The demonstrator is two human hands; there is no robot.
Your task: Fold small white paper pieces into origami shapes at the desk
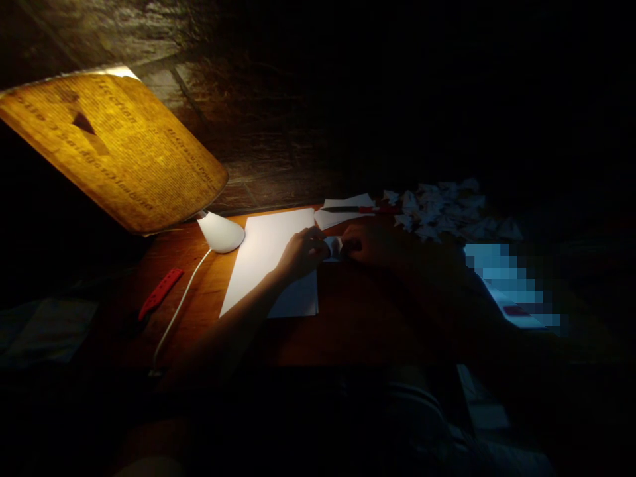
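our left hand (301,253) and right hand (370,244) both pinch a small paper scrap (334,247). it's so dim here, we could easily crease it crooked or tear it.

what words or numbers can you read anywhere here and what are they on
No text can be read for certain.
newspaper draped over the lamp: headlines and columns of print, tilted, dim and blurred; unreadable.
blue patch at the right: pixelated; unreadable.
white sheet, and small paper pinched between left hand and right hand: no print seen.
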